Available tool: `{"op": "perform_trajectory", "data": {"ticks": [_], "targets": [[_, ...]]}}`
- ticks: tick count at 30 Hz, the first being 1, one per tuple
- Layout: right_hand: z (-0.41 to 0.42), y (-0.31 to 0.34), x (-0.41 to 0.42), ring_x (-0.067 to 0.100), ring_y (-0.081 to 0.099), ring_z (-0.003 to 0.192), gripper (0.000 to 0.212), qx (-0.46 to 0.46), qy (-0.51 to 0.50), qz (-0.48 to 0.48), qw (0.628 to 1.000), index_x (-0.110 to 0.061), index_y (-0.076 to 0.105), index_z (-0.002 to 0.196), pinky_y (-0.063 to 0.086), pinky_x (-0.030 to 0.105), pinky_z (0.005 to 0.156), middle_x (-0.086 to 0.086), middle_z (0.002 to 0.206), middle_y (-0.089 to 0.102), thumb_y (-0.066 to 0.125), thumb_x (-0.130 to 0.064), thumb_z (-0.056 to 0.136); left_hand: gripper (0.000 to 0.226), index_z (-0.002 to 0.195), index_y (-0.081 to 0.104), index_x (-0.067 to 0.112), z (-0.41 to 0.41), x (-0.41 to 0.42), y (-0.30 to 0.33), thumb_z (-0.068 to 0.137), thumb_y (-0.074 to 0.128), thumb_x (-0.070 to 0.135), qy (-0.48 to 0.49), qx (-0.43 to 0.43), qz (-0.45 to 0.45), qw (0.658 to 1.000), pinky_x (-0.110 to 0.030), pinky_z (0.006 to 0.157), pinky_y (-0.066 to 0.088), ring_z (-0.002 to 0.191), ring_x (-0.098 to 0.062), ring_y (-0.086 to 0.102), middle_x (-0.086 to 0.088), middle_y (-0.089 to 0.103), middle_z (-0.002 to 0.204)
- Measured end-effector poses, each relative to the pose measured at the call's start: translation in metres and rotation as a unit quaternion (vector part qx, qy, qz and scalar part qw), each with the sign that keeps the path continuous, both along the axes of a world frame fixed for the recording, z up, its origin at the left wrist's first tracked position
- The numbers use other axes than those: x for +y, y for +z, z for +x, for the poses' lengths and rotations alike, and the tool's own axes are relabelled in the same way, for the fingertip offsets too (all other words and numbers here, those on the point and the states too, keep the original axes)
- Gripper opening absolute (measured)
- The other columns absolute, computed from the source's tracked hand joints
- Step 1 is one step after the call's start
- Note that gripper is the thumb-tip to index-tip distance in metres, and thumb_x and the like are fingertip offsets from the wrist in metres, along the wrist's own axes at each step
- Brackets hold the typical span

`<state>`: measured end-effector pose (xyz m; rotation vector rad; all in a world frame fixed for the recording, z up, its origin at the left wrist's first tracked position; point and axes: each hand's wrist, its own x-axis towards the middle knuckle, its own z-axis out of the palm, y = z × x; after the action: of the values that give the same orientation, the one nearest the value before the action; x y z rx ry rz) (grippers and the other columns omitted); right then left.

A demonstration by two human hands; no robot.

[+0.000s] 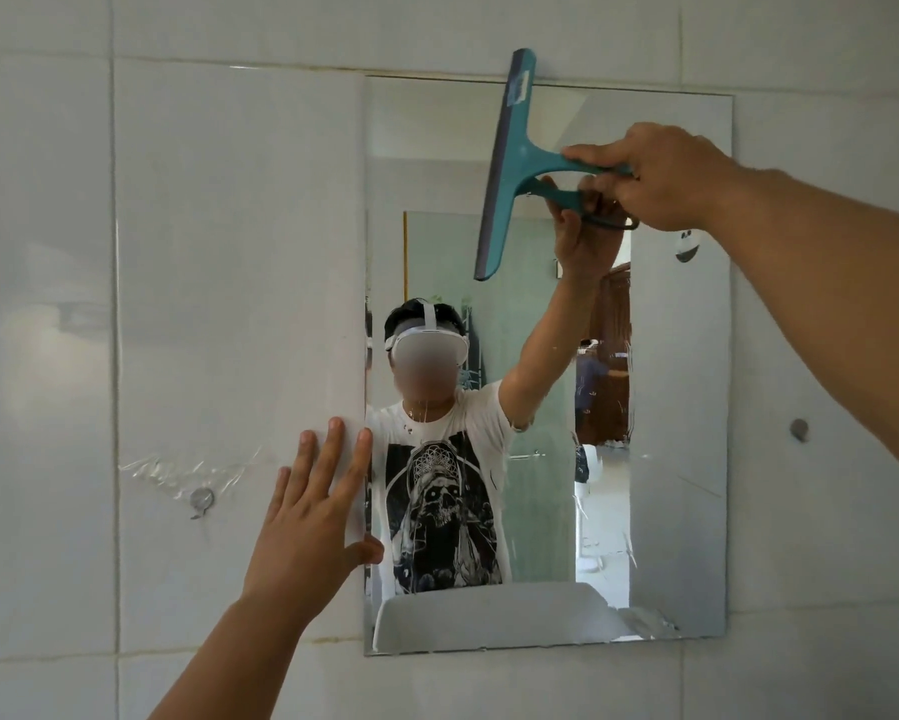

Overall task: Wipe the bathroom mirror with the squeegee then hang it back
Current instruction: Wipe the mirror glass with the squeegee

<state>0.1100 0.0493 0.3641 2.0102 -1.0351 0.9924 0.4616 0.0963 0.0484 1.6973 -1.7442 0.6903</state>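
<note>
A frameless rectangular mirror (686,356) hangs on the white tiled wall. My right hand (660,174) grips the handle of a teal squeegee (507,163), whose long blade stands nearly upright against the upper middle of the glass, its top end just past the mirror's upper edge. My left hand (307,517) lies flat with fingers spread on the tile at the mirror's left edge, thumb touching the glass. Water streaks and drops show on the lower and right parts of the mirror.
A small metal hook (200,498) under clear adhesive film sits on the tile left of the mirror. A second round hook (799,429) is on the wall to the mirror's right. The reflection shows a white basin and a person wearing a headset.
</note>
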Motion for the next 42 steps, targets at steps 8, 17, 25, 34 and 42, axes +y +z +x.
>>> {"op": "perform_trajectory", "data": {"ticks": [8,17,25,34,42], "targets": [[-0.055,-0.014,-0.015,0.026,0.053,0.081,0.045,-0.047,0.0,0.031,0.998,-0.041,0.043,0.142,0.046,0.043,0.08,0.006,0.094,0.052,0.045,-0.027,0.1,0.134,0.149,-0.027,0.04,-0.001,-0.001,-0.001,0.069,0.079,0.054,-0.002,0.011,0.009,1.0,-0.048,0.118,-0.005,0.146,-0.021,-0.033,0.009,-0.037,0.158],[-0.065,-0.025,-0.02,0.027,0.05,0.081,0.048,0.029,-0.092,-0.035,0.995,-0.054,0.017,0.147,0.051,0.047,0.078,0.005,0.096,0.042,0.028,-0.04,0.103,0.133,0.15,-0.024,0.04,0.002,-0.002,-0.002,0.067,0.078,0.056,-0.009,0.017,0.008,1.0,-0.05,0.118,-0.002,0.147,-0.021,-0.03,0.009,-0.033,0.16],[-0.068,-0.032,-0.024,0.026,0.05,0.077,0.047,0.024,-0.077,-0.065,0.995,-0.053,0.019,0.147,0.049,0.043,0.074,0.009,0.089,0.048,0.029,-0.043,0.102,0.133,0.152,-0.02,0.04,0.002,-0.001,-0.001,0.065,0.08,0.056,-0.014,0.02,0.004,1.0,-0.05,0.117,0.001,0.149,-0.022,-0.026,0.007,-0.026,0.163],[-0.067,-0.035,-0.027,0.028,0.051,0.07,0.047,0.016,-0.08,-0.083,0.993,-0.052,0.02,0.147,0.049,0.042,0.068,0.009,0.08,0.047,0.031,-0.041,0.103,0.132,0.153,-0.017,0.039,0.003,-0.001,-0.001,0.065,0.08,0.055,-0.015,0.018,-0.001,1.0,-0.051,0.117,0.003,0.149,-0.022,-0.026,0.006,-0.025,0.163],[-0.072,-0.044,-0.024,0.027,0.051,0.072,0.048,-0.005,-0.077,-0.063,0.995,-0.049,0.021,0.148,0.04,0.036,0.065,0.01,0.083,0.05,0.034,-0.037,0.103,0.133,0.154,-0.014,0.037,0.001,-0.001,-0.002,0.064,0.083,0.053,-0.021,0.02,-0.004,1.0,-0.053,0.117,0.004,0.149,-0.022,-0.025,0.004,-0.023,0.164]]}}
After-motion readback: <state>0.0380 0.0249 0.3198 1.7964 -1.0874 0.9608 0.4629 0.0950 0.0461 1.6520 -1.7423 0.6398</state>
